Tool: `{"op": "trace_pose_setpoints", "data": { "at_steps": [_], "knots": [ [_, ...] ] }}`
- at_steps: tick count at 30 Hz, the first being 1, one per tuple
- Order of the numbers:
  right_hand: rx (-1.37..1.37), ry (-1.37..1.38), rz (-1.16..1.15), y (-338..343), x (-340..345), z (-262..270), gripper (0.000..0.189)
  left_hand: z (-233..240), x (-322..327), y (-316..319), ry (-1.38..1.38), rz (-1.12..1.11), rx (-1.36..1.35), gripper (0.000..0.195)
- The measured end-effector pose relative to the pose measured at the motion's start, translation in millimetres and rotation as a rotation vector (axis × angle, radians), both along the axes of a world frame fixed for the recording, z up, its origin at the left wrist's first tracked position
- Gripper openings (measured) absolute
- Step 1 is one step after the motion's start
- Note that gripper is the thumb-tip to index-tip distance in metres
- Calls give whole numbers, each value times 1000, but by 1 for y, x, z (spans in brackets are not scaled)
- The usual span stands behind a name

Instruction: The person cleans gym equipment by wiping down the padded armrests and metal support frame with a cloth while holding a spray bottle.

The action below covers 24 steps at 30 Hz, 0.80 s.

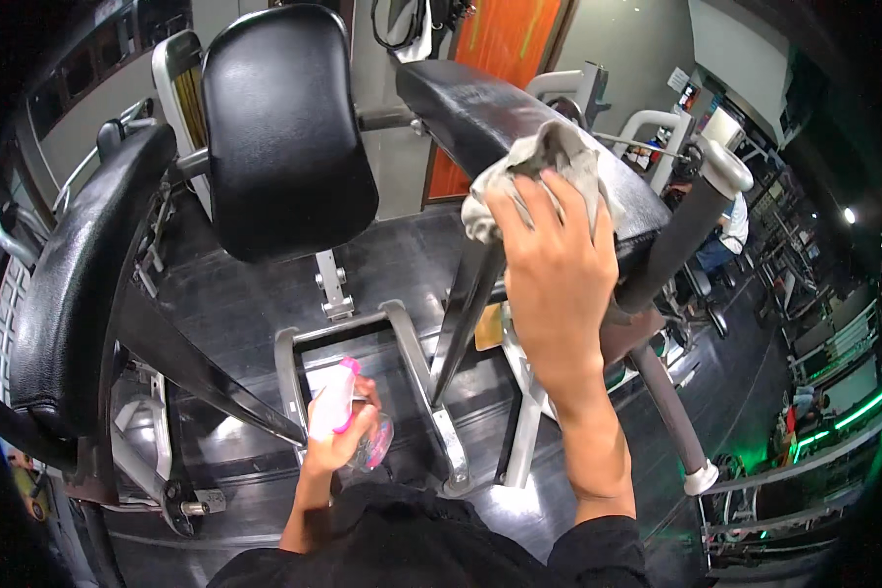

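Observation:
My right hand [558, 264] presses a crumpled grey cloth [496, 195] onto the long black padded armrest [456, 103] of a gym machine, right of centre. Low and left of centre, my left hand [345, 434] grips a clear spray bottle [376, 445] with a white and pink trigger head, above the floor. Between the two armrests stands the black padded backrest [287, 140]. The other padded armrest [81, 272] curves down the left side. A dark foam-covered handle [680, 228] rises just beyond the right armrest, close to the cloth.
A metal base frame [411, 360] stands on the dark floor [250, 316] below the backrest. A grey tube leg [676, 411] slants down at the right. Behind are an orange door [500, 37], a hanging bag [411, 29] and more gym machines. A seated person [731, 228] is far right.

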State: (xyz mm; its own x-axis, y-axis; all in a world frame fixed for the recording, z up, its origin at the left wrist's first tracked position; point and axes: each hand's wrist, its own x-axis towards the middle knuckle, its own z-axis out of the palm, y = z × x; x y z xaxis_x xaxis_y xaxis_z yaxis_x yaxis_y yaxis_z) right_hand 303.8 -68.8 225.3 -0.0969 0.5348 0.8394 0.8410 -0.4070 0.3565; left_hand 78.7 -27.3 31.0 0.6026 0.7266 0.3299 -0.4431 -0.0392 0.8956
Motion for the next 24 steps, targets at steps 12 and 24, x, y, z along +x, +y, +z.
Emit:
{"op": "trace_pose_setpoints", "data": {
  "at_steps": [12, 24],
  "knots": [
    [-84, 12, 263, 78, -19, -31, 26, -3, -20, 43, 47, 64, -31, 28],
    [-333, -499, 446, 262, 101, -75, 16, -11, -40, 65, 153, 122, 20, 31]
  ]
}}
